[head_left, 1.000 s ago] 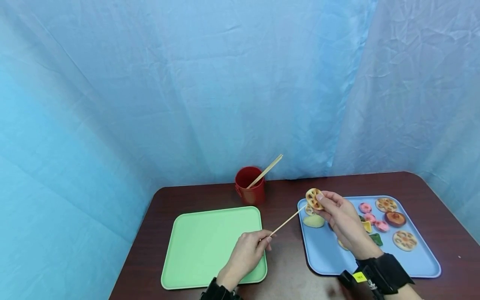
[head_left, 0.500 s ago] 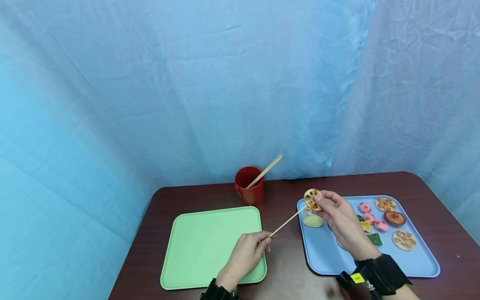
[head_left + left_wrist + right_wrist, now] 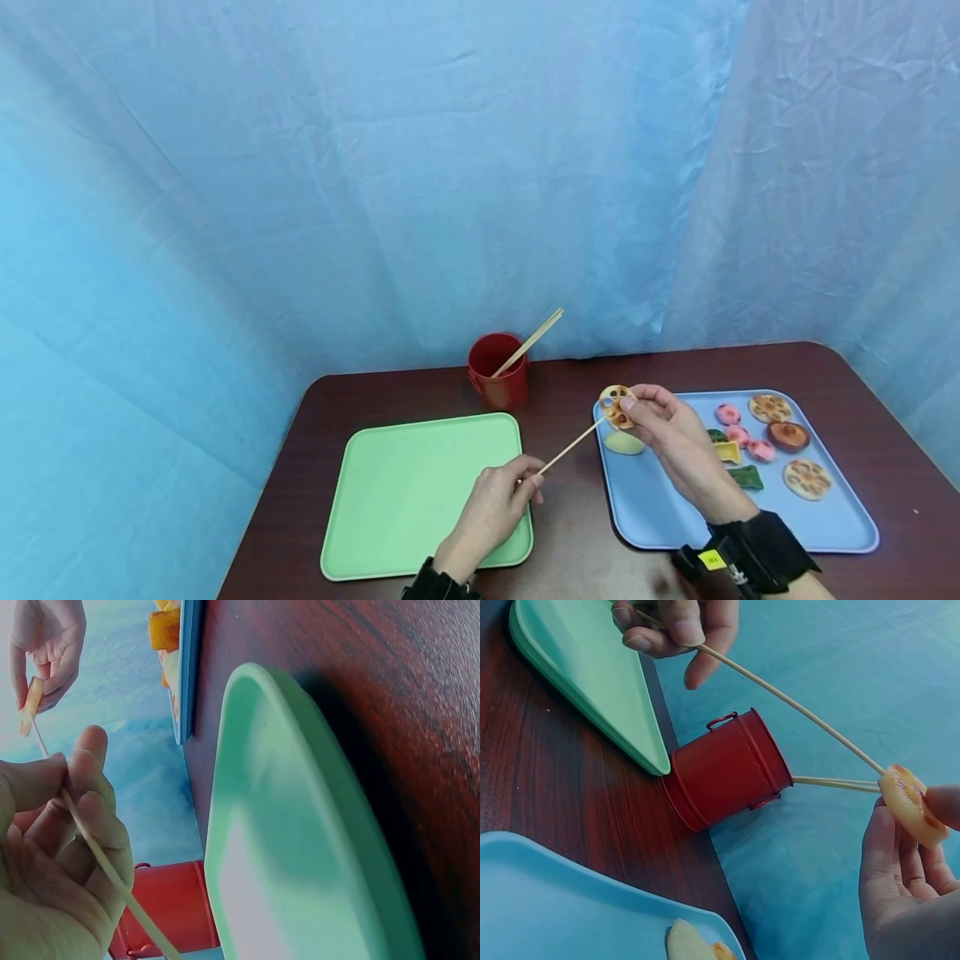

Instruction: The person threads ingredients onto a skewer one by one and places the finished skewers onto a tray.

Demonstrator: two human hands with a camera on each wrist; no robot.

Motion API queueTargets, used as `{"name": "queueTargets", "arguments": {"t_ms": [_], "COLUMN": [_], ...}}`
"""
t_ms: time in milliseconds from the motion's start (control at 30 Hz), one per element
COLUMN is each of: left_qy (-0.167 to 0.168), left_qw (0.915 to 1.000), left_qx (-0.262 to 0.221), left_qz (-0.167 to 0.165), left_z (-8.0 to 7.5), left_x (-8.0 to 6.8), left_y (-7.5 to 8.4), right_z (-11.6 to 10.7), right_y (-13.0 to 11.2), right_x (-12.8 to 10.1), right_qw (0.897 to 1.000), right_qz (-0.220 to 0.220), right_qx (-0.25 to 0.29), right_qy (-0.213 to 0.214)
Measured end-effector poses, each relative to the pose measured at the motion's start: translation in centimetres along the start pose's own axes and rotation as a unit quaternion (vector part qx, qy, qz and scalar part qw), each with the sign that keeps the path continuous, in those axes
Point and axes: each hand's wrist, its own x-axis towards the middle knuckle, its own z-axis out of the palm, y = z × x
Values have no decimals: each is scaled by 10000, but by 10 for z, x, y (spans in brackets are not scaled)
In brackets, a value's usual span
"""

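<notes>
Dark wooden table (image 3: 577, 533), blue backdrop. Right hand (image 3: 663, 429), pinching lotus-root slice (image 3: 615, 407), has dropped slightly; left hand (image 3: 498, 500) pinches bamboo skewer (image 3: 572, 446), tip apparently touching the slice at 7 o'clock.

I count two flat plastic trays (image 3: 427, 492), one red metal cup (image 3: 497, 380), three thin bamboo skewers (image 3: 572, 444), and roughly ten toy food slices (image 3: 768, 407).

Both hands are bare; black wrist straps sit at the frame's lower edge, the right wrist strap (image 3: 757, 546) bearing a small yellow tag (image 3: 708, 559).
</notes>
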Motion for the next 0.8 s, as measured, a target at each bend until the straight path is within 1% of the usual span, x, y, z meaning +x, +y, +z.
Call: {"name": "queueTargets", "arguments": {"t_ms": [67,133,233,333,433,533,667,800], "left_qy": [82,218,552,925,1151,1197,1147,1090], "left_qw": [9997,9993,9981,9956,9932,9922,9911,9899], "left_qx": [-220,-311,-276,-110,-146,-336,-632,-788], "left_qz": [-56,-71,-58,-31,-45,-109,-256,-445], "left_z": [1,2,4,7,9,11,14,16], "left_x": [-1,-1,-1,0,2,5,8,11], "left_y": [0,-1,-3,-3,-2,2,8,11], "right_z": [1,1,3,5,6,8,10,12], "right_y": [0,1,1,2,4,6,8,10], "right_x": [-1,-1,-1,-1,0,0,0,0], "right_qw": [10000,10000,9999,9996,9994,9994,9995,9987], "right_qz": [9,53,162,268,284,260,214,215], "right_qx": [46,72,41,-83,-196,-240,-248,-457], "right_qy": [-40,-43,25,103,95,41,-47,-66]}}
